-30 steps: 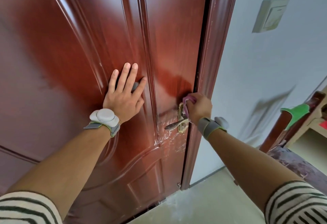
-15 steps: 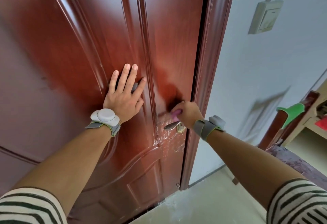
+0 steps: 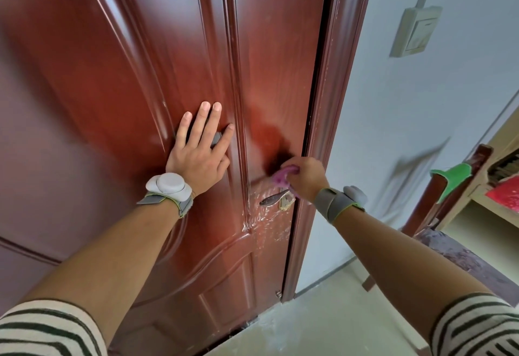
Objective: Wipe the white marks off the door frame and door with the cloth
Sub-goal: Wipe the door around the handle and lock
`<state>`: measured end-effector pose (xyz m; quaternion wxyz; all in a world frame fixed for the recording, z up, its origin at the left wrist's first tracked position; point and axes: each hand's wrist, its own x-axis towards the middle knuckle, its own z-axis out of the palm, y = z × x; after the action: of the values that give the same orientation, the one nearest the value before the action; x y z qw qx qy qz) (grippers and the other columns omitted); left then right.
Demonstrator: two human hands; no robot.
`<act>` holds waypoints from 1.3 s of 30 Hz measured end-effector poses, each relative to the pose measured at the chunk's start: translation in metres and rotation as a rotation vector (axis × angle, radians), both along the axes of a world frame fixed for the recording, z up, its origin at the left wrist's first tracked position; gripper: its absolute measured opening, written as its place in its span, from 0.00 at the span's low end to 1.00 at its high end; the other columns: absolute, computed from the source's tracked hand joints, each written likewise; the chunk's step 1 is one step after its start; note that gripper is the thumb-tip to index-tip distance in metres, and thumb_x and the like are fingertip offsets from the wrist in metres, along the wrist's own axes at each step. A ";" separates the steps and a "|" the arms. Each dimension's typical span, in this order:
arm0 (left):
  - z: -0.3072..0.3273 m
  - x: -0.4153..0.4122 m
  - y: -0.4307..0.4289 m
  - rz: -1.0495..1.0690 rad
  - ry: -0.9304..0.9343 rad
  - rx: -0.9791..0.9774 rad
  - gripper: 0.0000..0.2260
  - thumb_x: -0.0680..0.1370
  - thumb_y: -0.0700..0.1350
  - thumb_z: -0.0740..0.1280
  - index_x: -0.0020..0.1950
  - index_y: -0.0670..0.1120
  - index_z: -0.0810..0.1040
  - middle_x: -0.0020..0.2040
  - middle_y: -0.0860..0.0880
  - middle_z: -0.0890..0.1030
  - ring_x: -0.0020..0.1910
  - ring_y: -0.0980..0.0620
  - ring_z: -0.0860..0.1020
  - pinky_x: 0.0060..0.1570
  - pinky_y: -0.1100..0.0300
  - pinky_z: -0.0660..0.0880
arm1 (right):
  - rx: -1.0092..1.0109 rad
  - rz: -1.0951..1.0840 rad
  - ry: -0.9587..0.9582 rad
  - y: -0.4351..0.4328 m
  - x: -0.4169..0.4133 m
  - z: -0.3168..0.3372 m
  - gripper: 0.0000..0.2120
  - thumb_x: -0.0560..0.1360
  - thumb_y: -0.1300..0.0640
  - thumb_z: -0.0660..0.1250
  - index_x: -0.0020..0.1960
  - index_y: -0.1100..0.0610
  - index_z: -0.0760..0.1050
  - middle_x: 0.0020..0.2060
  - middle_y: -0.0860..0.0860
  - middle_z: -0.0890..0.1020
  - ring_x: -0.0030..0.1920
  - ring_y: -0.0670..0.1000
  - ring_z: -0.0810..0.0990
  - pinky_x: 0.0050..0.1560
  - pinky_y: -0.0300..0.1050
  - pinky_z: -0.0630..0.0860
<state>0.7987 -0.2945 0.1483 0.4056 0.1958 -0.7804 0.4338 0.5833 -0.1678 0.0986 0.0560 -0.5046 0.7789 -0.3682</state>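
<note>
**Pink cloth at the door's edge, above the handle**

Pink cloth [image 3: 281, 178] is bunched into a wad and pressed to the red-brown door [image 3: 112, 103] near its closing edge, just above the metal lever handle [image 3: 273, 197]. The right hand [image 3: 305, 177] grips it, fingers curled round the wad. White marks [image 3: 266, 225] smear the panel below and beside the handle. Faint pale specks show on the door frame [image 3: 334, 88]. The left hand [image 3: 198, 156] lies flat on the door's mid panel, fingers straight and spread. A light switch [image 3: 415, 31] sits on the pale wall right of the frame.
</note>
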 end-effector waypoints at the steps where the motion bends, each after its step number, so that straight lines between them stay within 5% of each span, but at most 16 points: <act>1: 0.001 0.000 0.000 0.001 0.004 -0.004 0.21 0.75 0.43 0.60 0.68 0.46 0.77 0.74 0.36 0.67 0.75 0.37 0.62 0.76 0.41 0.55 | -0.061 -0.103 -0.040 0.003 -0.005 0.001 0.17 0.68 0.66 0.62 0.49 0.52 0.83 0.43 0.51 0.85 0.44 0.53 0.81 0.50 0.47 0.78; 3: 0.000 -0.001 0.000 -0.004 0.007 -0.003 0.21 0.75 0.43 0.60 0.68 0.46 0.77 0.74 0.36 0.67 0.75 0.37 0.63 0.76 0.41 0.55 | -0.076 -0.231 -0.049 0.009 -0.011 -0.002 0.17 0.67 0.63 0.62 0.50 0.49 0.82 0.45 0.51 0.83 0.47 0.54 0.79 0.49 0.48 0.77; 7: -0.002 0.000 0.000 0.004 0.002 0.005 0.21 0.76 0.44 0.58 0.68 0.46 0.77 0.74 0.36 0.67 0.75 0.37 0.63 0.76 0.41 0.54 | 0.052 -0.135 0.035 0.017 -0.001 -0.030 0.17 0.71 0.61 0.58 0.47 0.46 0.82 0.47 0.49 0.80 0.48 0.54 0.76 0.46 0.48 0.76; 12: -0.002 -0.002 0.002 -0.001 0.002 0.010 0.21 0.77 0.44 0.57 0.67 0.46 0.78 0.74 0.36 0.67 0.75 0.37 0.62 0.76 0.42 0.54 | 0.420 -0.408 -0.208 0.056 -0.021 -0.054 0.14 0.66 0.63 0.61 0.41 0.50 0.83 0.35 0.49 0.81 0.32 0.52 0.80 0.34 0.41 0.78; 16: -0.003 -0.002 0.001 0.001 0.013 0.009 0.20 0.76 0.43 0.59 0.66 0.46 0.78 0.74 0.36 0.67 0.75 0.38 0.63 0.76 0.42 0.55 | 0.081 -0.428 -0.126 0.048 -0.019 -0.046 0.13 0.76 0.56 0.58 0.52 0.49 0.81 0.47 0.51 0.77 0.39 0.54 0.76 0.45 0.42 0.73; 19: -0.004 -0.002 0.001 -0.005 0.009 0.007 0.20 0.76 0.43 0.60 0.66 0.46 0.78 0.75 0.36 0.67 0.75 0.38 0.63 0.76 0.42 0.55 | -0.109 -0.292 -0.068 0.025 0.003 -0.034 0.14 0.75 0.60 0.60 0.50 0.46 0.81 0.46 0.47 0.74 0.42 0.51 0.74 0.46 0.40 0.68; 24: -0.004 -0.002 0.001 0.000 0.006 0.005 0.20 0.76 0.43 0.60 0.67 0.47 0.78 0.75 0.36 0.66 0.75 0.38 0.63 0.76 0.42 0.53 | -0.042 0.017 0.090 0.017 0.043 -0.054 0.17 0.74 0.64 0.62 0.44 0.45 0.84 0.45 0.41 0.84 0.48 0.46 0.80 0.58 0.46 0.74; 27: -0.003 -0.002 0.002 -0.011 0.009 0.015 0.20 0.75 0.43 0.60 0.66 0.46 0.78 0.74 0.36 0.67 0.75 0.38 0.62 0.77 0.43 0.52 | 0.010 0.091 -0.005 0.026 0.050 -0.052 0.10 0.69 0.60 0.67 0.41 0.48 0.84 0.38 0.42 0.85 0.38 0.45 0.81 0.45 0.41 0.78; 30: -0.002 -0.001 0.002 -0.010 0.010 0.017 0.20 0.76 0.43 0.59 0.66 0.46 0.78 0.74 0.36 0.67 0.76 0.38 0.62 0.77 0.43 0.51 | 0.057 -0.101 0.021 0.037 0.037 -0.052 0.07 0.69 0.55 0.65 0.37 0.51 0.81 0.31 0.47 0.81 0.34 0.53 0.78 0.36 0.43 0.74; 35: -0.002 -0.001 0.003 -0.004 0.008 0.018 0.20 0.76 0.43 0.59 0.67 0.46 0.78 0.75 0.36 0.67 0.76 0.38 0.62 0.77 0.43 0.52 | -0.126 -0.193 -0.001 0.023 0.028 -0.042 0.14 0.72 0.62 0.63 0.49 0.49 0.83 0.46 0.48 0.79 0.46 0.49 0.75 0.48 0.43 0.71; 39: -0.003 -0.001 0.003 -0.003 0.013 0.010 0.20 0.75 0.43 0.60 0.66 0.46 0.78 0.75 0.36 0.67 0.76 0.38 0.62 0.77 0.43 0.52 | -0.054 0.067 0.134 0.017 0.065 -0.056 0.16 0.73 0.64 0.62 0.41 0.47 0.84 0.45 0.41 0.83 0.48 0.46 0.76 0.55 0.45 0.69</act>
<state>0.7974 -0.2916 0.1455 0.4104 0.1996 -0.7801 0.4280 0.6479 -0.1512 0.0422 0.0022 -0.5554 0.7532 -0.3524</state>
